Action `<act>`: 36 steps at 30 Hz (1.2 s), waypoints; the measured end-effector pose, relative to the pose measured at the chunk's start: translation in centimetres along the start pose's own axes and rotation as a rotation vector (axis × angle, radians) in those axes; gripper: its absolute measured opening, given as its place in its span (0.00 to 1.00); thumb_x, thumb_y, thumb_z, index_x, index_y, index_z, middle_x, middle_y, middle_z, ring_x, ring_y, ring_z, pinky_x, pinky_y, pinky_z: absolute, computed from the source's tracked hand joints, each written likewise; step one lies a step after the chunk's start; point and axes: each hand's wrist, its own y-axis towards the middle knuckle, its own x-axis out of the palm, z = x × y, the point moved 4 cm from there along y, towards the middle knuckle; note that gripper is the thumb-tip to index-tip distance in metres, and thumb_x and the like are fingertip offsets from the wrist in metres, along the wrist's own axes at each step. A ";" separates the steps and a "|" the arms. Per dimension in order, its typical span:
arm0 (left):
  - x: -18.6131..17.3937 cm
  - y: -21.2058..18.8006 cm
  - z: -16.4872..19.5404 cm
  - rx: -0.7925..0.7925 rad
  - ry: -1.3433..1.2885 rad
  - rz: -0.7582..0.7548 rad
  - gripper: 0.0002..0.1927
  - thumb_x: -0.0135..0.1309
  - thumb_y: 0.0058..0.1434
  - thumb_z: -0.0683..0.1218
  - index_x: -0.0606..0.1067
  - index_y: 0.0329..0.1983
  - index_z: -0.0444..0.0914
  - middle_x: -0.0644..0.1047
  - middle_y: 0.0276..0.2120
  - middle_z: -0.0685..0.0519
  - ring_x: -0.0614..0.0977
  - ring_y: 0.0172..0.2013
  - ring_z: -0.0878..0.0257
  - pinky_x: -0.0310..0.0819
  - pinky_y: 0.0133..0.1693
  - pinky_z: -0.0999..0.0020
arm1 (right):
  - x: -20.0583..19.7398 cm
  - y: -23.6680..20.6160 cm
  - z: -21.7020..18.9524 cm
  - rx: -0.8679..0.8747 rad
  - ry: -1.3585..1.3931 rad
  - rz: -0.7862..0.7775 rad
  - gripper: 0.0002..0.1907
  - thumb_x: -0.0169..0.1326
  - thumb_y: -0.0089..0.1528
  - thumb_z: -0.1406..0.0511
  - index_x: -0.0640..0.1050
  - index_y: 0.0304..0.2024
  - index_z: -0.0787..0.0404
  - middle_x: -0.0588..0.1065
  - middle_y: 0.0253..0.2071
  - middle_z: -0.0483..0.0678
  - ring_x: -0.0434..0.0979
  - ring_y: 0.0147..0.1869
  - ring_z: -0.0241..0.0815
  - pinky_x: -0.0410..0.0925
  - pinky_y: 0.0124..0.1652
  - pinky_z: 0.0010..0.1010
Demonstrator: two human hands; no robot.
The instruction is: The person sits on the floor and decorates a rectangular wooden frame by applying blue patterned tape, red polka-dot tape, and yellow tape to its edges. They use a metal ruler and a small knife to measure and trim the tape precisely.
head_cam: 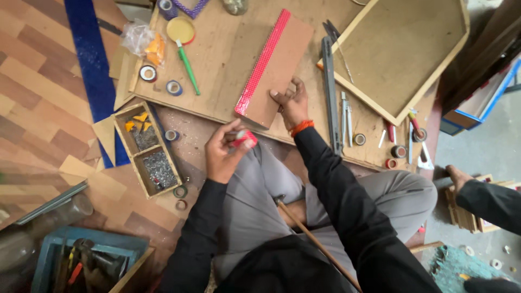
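Observation:
My left hand (pixel 223 152) holds a small roll of red patterned tape (pixel 242 139) just below the near corner of a brown board (pixel 279 70). A strip of the same red tape (pixel 264 61) runs along that board's left edge. My right hand (pixel 291 103) presses flat on the board's near right corner, an orange thread around its wrist. The board lies tilted on a large plywood sheet (pixel 222 59) on the floor. I sit cross-legged in grey trousers and black sleeves.
A divided wooden box (pixel 147 147) of nails and small parts sits left. Tape rolls (pixel 147 73), a green-handled tool (pixel 188 65), a metal ruler (pixel 329 92), a framed panel (pixel 401 51) and a blue toolbox (pixel 87 260) lie about. Another person's hand (pixel 457 176) rests at right.

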 end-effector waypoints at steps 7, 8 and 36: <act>1.0 0.6 0.5 -0.023 -0.069 -0.028 0.37 0.66 0.57 0.36 0.64 0.68 0.32 0.80 0.55 0.43 0.83 0.50 0.64 0.79 0.52 0.69 | 0.5 -7.8 -2.6 -0.395 -0.409 -0.018 0.30 0.52 0.60 0.77 0.66 0.65 0.63 0.73 0.57 0.57 0.78 0.54 0.46 0.76 0.48 0.33; 1.1 0.5 0.4 -0.029 -0.105 -0.038 0.38 0.66 0.57 0.36 0.63 0.69 0.32 0.79 0.56 0.42 0.83 0.51 0.64 0.79 0.53 0.69 | 0.8 -9.8 -3.6 -0.555 -0.569 -0.114 0.28 0.50 0.61 0.78 0.69 0.64 0.64 0.72 0.59 0.56 0.77 0.59 0.48 0.75 0.53 0.34; 0.6 4.0 1.0 0.220 0.491 0.301 0.06 0.66 0.60 0.38 0.79 0.35 0.33 0.78 0.47 0.53 0.82 0.38 0.67 0.78 0.37 0.74 | -0.2 -11.4 -3.7 -0.775 -1.287 -0.419 0.16 0.68 0.56 0.62 0.81 0.46 0.56 0.75 0.37 0.45 0.74 0.41 0.47 0.69 0.39 0.37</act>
